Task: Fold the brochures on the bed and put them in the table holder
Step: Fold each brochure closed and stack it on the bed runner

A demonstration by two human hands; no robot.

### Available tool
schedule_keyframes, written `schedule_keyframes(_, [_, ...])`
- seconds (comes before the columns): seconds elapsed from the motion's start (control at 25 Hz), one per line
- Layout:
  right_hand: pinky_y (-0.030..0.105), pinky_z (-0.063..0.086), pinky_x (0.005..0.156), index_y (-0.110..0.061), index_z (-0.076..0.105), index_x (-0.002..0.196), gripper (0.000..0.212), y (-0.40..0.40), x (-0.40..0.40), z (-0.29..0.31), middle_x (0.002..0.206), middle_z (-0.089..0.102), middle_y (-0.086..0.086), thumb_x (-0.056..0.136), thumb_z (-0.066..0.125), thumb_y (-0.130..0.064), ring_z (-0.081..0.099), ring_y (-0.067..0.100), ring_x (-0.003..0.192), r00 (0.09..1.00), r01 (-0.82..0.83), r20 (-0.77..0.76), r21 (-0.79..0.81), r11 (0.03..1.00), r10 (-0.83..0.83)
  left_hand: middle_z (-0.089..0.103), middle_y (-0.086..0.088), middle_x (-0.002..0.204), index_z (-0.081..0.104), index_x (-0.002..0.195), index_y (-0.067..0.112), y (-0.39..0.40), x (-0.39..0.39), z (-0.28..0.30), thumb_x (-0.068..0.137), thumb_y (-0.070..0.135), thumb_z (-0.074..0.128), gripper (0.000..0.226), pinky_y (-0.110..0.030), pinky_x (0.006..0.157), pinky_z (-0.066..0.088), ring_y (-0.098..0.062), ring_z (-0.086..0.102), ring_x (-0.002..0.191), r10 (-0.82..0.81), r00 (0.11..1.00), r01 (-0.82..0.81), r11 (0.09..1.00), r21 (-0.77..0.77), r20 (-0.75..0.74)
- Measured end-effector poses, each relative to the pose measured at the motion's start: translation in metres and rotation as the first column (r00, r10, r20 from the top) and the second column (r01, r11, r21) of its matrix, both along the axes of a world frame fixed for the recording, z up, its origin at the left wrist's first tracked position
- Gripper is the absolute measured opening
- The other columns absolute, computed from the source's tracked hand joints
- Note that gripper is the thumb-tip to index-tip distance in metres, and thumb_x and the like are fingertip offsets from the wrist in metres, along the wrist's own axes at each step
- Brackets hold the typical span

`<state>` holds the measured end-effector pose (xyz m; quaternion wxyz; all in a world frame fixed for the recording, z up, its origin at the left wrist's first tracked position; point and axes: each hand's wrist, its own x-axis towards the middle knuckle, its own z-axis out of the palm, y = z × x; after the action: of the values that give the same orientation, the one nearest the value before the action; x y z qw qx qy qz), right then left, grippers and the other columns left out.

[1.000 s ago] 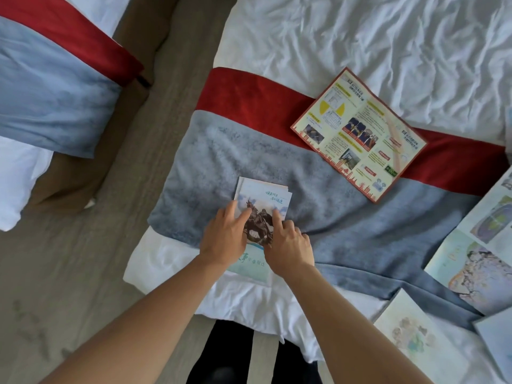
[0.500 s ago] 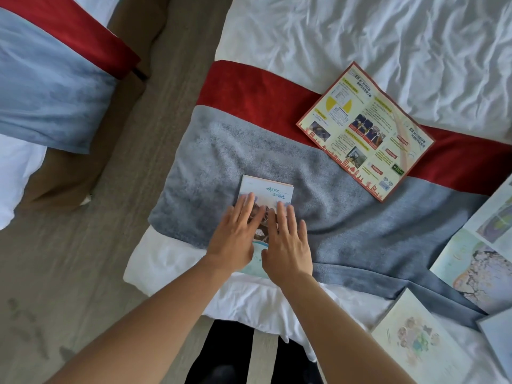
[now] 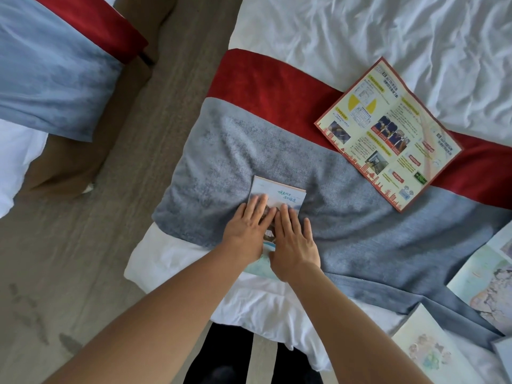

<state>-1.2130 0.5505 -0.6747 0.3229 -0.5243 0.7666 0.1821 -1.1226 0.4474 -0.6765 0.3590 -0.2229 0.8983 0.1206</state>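
A folded pale blue brochure lies on the grey runner near the bed's front corner. My left hand and my right hand rest flat on it side by side, palms down, fingers spread, covering most of it. Only its top strip with green writing and a bit of its lower edge show. An unfolded yellow brochure with a red border lies open further up on the right. No table holder is in view.
Several more unfolded brochures lie at the right edge of the bed, one near the front. A second bed stands to the left across a strip of brown floor. White sheets cover the far bed.
Both hands went from fingertip contact to lying flat on the folded brochure and slid slightly up it. The brochure's loose layers now lie flatter.
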Motion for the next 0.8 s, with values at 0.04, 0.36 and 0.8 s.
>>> schedule_keyframes(0.04, [0.050,-0.008,0.122,-0.011,-0.026,0.153,0.093,-0.003,0.000,0.001,0.163,-0.028,0.009,0.099,0.043,-0.042,-0.021,0.026,0.151,1.000,0.001,-0.001,0.013,1.000,-0.001,-0.027,-0.016,0.160,-0.015,0.156,0.017,0.001,-0.002,0.002,0.095,0.034,0.047,0.089,-0.048,0.123,0.001,-0.035,-0.024,0.148,-0.006,1.000,0.006,1.000,-0.009,0.013])
schedule_keyframes(0.36, [0.050,0.015,0.121,-0.013,0.037,0.146,0.066,-0.002,-0.028,0.033,0.156,0.029,0.011,0.089,0.062,-0.033,0.026,0.030,0.144,0.999,0.047,-0.012,-0.281,0.958,-0.053,0.001,-0.019,0.163,0.013,0.154,0.017,-0.016,-0.004,0.020,0.085,0.033,0.066,0.089,-0.046,0.121,0.019,-0.036,0.002,0.151,-0.022,0.954,0.013,0.999,-0.032,-0.300])
schedule_keyframes(0.8, [0.049,0.012,0.122,-0.015,0.019,0.155,0.080,-0.008,-0.044,0.020,0.166,0.004,0.006,0.090,0.062,-0.026,0.007,0.029,0.152,0.995,0.079,0.069,-0.193,0.978,-0.066,-0.010,-0.019,0.163,0.005,0.155,0.024,-0.029,-0.024,0.016,0.082,0.033,0.074,0.101,-0.048,0.120,0.021,-0.040,-0.009,0.150,0.002,0.977,-0.007,1.000,-0.021,-0.214])
